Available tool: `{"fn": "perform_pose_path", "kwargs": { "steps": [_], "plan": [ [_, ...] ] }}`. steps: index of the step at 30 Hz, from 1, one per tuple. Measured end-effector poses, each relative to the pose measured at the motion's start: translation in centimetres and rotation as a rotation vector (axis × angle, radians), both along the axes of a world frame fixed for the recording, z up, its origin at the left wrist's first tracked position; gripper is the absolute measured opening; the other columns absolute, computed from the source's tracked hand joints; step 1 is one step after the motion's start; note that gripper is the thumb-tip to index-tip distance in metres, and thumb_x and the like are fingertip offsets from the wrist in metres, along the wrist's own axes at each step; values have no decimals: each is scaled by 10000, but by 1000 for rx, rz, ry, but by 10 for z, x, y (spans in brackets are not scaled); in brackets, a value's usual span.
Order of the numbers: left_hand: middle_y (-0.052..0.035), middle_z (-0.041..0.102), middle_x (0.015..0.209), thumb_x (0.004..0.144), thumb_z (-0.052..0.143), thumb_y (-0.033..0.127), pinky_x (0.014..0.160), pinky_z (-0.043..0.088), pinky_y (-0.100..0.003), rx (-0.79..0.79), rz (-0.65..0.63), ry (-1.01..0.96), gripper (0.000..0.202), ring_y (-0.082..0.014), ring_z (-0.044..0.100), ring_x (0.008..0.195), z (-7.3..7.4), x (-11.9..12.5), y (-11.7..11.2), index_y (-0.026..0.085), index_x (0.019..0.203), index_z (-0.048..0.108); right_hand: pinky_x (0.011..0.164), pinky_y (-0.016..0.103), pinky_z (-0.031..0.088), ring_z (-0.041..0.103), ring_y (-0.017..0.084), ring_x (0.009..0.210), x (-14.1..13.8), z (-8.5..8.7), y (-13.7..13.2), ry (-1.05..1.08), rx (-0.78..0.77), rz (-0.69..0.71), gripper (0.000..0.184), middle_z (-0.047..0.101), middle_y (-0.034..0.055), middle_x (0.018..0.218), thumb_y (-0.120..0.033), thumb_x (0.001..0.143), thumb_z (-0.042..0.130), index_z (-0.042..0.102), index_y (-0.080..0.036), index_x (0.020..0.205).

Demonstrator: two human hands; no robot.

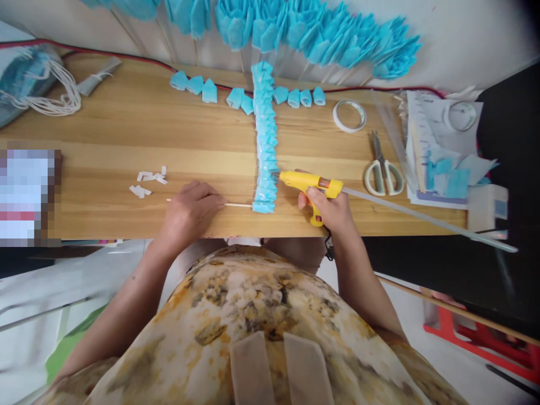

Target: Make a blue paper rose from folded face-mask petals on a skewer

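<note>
My left hand (190,211) lies closed over a thin wooden stick (238,205) near the table's front edge, pinning it down. The stick runs right into the bottom of a long column of folded blue paper pieces (265,140) that stretches away from me across the wooden table (126,135). My right hand (331,211) grips a yellow hot glue gun (310,184), its nozzle pointing left and almost touching the lower part of the blue column. A long clear glue stick (422,216) trails out of the gun's back to the right.
Loose blue folded pieces (248,97) line the far side, with finished blue fans (320,31) behind them. A tape roll (349,115), scissors (383,169) and a pile of papers (439,152) sit at the right. White scraps (147,183) lie left of my hand; cords (46,93) lie far left.
</note>
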State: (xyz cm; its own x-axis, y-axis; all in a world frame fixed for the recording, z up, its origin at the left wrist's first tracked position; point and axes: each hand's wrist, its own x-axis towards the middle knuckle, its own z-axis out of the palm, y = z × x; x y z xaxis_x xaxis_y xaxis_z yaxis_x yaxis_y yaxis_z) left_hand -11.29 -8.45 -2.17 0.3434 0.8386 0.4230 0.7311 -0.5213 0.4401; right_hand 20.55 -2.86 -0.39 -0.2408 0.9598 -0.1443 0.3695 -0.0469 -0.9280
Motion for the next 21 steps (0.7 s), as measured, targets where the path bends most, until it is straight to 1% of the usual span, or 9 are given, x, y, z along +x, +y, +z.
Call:
{"fn": "perform_pose_path", "kwargs": {
  "steps": [2,3,6,8,10,12,17,19,21],
  "plan": [
    [-63,694,868,997,554,208,707,464,-338,5,-1,3,204,-199,578,787,0,0,0,181,893,728,474,247,418,568,155,640,0,0,0,-5,10,13,496,615,49,692,-641,870,581,616,-212,623],
    [-62,694,867,998,552,209,706,463,-337,5,3,5,206,-199,578,787,0,0,0,183,893,728,480,247,424,574,155,642,0,0,0,-1,24,17,494,611,48,685,-632,874,584,615,-211,617],
    [-62,695,869,1002,545,213,704,461,-337,7,7,8,214,-199,577,784,0,0,0,183,890,725,566,268,493,602,159,666,-1,0,2,13,60,22,485,604,43,667,-609,881,596,608,-213,602],
    [-61,695,866,1005,540,215,700,461,-338,6,4,8,217,-198,580,782,0,0,0,182,892,722,599,277,511,605,159,670,-2,0,2,5,62,23,482,604,41,665,-597,884,596,600,-214,592],
    [-57,694,864,1007,536,221,698,463,-338,-2,4,11,219,-198,585,782,0,0,0,187,894,721,547,264,481,580,150,639,-3,0,3,-15,48,24,477,602,39,661,-587,884,596,594,-213,588],
    [-54,693,866,1007,536,226,701,464,-339,-7,6,13,218,-198,589,785,0,0,0,192,894,719,473,247,421,545,137,600,-3,1,3,-26,34,26,473,597,35,654,-580,883,596,598,-210,589],
    [-52,691,863,1009,536,232,702,461,-337,-15,9,0,221,-190,586,778,-1,0,0,196,889,717,414,227,357,522,122,575,-2,2,3,-32,29,30,478,612,32,661,-595,881,600,610,-205,605],
    [-54,692,863,1011,532,234,706,463,-340,-24,12,-8,227,-189,584,778,-1,0,0,196,889,719,406,226,354,534,129,577,-2,2,3,-46,26,20,460,609,29,648,-599,875,608,625,-208,635],
    [-58,693,862,1010,530,230,707,463,-345,-22,10,-15,230,-191,582,782,0,0,0,194,888,722,439,233,399,571,145,604,-3,3,3,-59,24,15,414,610,23,634,-582,874,617,656,-213,691]
  ]
}}
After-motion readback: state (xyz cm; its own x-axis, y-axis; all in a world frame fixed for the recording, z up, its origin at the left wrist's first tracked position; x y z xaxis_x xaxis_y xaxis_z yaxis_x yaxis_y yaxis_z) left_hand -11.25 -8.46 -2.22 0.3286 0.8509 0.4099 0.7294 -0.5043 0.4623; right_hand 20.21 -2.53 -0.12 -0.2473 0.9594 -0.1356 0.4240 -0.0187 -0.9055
